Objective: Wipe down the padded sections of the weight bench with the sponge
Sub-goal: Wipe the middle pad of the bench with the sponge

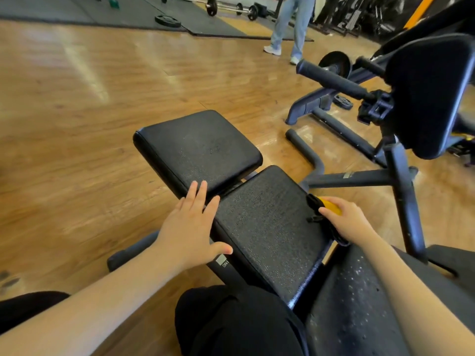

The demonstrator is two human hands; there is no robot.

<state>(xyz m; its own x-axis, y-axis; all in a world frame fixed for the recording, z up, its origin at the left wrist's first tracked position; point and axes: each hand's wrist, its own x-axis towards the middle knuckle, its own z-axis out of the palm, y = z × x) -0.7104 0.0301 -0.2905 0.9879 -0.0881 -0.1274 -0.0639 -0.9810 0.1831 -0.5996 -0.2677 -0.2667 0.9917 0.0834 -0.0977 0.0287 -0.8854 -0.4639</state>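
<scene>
The black weight bench runs away from me in padded sections: a far pad (198, 147), a middle pad (270, 227) and a near pad (354, 304) speckled with droplets. My left hand (191, 227) lies flat with fingers spread on the left edge, across the gap between the far and middle pads. My right hand (347, 219) is closed on a yellow sponge (331, 206) with a dark scrubbing face, pressed at the right edge of the middle pad. A black strap hangs under that hand.
Another machine with a tall black pad (431, 93) and a foam roller handle (331, 78) stands close on the right; its frame legs (359, 176) spread over the wooden floor. A person in jeans (293, 24) stands at the back near barbells (226, 7) and a weight plate (167, 21).
</scene>
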